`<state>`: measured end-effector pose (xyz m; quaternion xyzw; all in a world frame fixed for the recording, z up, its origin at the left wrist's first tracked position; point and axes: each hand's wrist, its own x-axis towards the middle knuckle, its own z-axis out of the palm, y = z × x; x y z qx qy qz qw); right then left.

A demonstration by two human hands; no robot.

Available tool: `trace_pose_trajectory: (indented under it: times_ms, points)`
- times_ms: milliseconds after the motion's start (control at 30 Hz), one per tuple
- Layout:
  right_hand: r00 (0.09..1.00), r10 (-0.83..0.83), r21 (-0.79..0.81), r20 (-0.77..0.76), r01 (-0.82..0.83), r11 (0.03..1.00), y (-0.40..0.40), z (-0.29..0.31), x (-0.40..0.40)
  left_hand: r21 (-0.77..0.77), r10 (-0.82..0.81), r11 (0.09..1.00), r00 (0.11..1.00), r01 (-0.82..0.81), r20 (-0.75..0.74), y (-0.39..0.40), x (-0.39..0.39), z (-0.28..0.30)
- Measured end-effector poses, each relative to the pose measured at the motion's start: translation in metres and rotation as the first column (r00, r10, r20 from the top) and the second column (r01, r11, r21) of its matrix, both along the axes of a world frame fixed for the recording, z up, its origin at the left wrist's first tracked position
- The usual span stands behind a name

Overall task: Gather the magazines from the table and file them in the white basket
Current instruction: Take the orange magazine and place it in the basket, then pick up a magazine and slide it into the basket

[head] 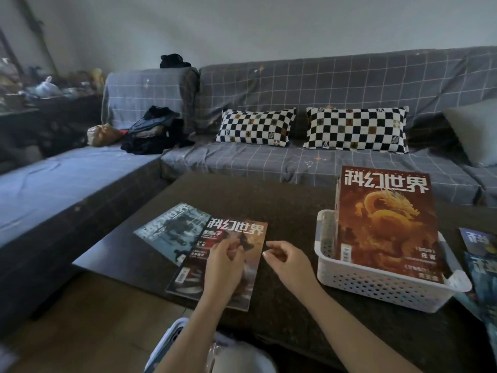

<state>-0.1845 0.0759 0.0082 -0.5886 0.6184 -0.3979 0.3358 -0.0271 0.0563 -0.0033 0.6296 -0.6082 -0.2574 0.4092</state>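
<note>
Partly, the left hand (224, 261) hides the brown magazine (228, 246) cover.

Both hands (224, 262) (286, 258) loosely curled, empty

Dim, soft, wide-angle edge distortion

Blue magazines (481, 254) cut off at right edge; grey-blue magazine (166, 227) partly under red magazine (228, 254); small cover print unreadable.
</note>
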Motion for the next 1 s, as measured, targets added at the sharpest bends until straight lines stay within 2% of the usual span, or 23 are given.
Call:
trace_pose_trajectory:
  times_ms: [100, 200, 333, 467, 533, 700, 833, 1000]
  points:
    - [1.0, -0.013, 0.135, -0.02, 0.015, 0.991, -0.015, -0.021, 0.015, 0.102, 0.068, 0.992, 0.997, -0.07, 0.026, -0.008, 0.02, -0.016]
    - [0.998, -0.031, 0.219, -0.058, 0.043, 0.975, -0.025, -0.037, 0.025, 0.132, 0.125, 0.981, 0.985, -0.141, 0.119, -0.015, 0.038, -0.031]
    - [0.99, -0.099, 0.227, -0.099, 0.12, 0.966, -0.037, -0.049, 0.034, 0.144, 0.175, 0.963, 0.937, -0.227, 0.303, -0.028, 0.055, -0.042]
    - [0.984, -0.142, 0.238, -0.108, 0.164, 0.957, -0.042, -0.052, 0.036, 0.189, 0.194, 0.936, 0.884, -0.296, 0.425, -0.042, 0.063, -0.041]
    - [0.981, -0.153, 0.245, -0.119, 0.178, 0.953, -0.044, -0.052, 0.035, 0.183, 0.24, 0.919, 0.865, -0.348, 0.44, -0.045, 0.066, -0.037]
    - [0.981, -0.169, 0.266, -0.1, 0.19, 0.945, -0.039, -0.047, 0.033, 0.274, 0.275, 0.907, 0.944, -0.318, 0.184, -0.042, 0.074, -0.033]
    - [0.985, -0.163, 0.318, -0.05, 0.171, 0.933, -0.033, -0.041, 0.031, 0.155, 0.29, 0.944, 0.956, -0.292, 0.036, -0.026, 0.07, -0.027]
    - [0.934, -0.218, 0.372, 0.283, 0.103, 0.922, -0.019, -0.027, 0.024, 0.024, 0.199, 0.98, 0.957, -0.198, -0.212, -0.006, 0.072, -0.004]
